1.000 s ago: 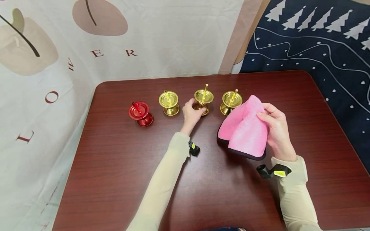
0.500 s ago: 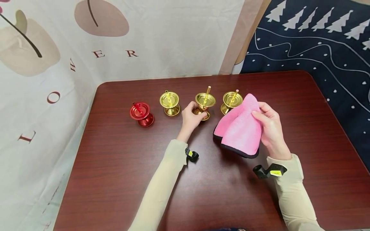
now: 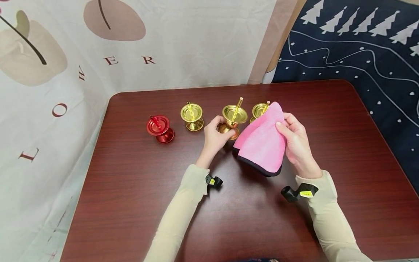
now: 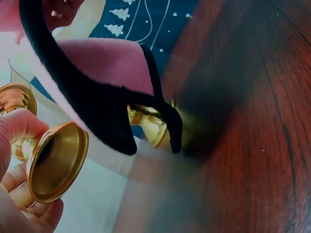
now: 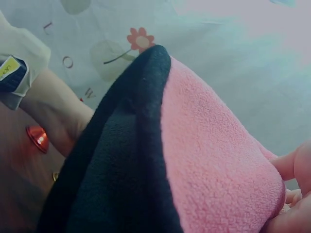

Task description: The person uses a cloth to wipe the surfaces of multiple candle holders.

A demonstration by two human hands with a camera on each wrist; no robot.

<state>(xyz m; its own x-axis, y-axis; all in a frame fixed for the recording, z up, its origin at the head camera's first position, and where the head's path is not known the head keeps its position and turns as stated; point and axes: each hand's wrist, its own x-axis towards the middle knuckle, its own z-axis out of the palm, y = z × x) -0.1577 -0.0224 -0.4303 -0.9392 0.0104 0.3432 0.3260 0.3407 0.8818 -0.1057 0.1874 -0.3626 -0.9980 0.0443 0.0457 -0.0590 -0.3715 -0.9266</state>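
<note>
Gripping a gold, stemmed metal holder (image 3: 234,118) in the head view is the left hand (image 3: 215,138); the right hand (image 3: 298,149) is pinching a pink, black-edged plush cloth (image 3: 262,143). Left-wrist view: the holder is showing at eight o'clock. Right-wrist view: the cloth is spreading at five.

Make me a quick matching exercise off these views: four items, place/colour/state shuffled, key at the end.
Column 1
1. pink cloth
2. left hand
3. red candle holder
4. tree-print fabric

Column 2
A. holding a gold candle holder
B. navy, beyond the right side of the table
C. black-edged, pinched in the right hand
D. standing on the table, left of every gold one in the head view

Pairs: 1-C, 2-A, 3-D, 4-B
</note>
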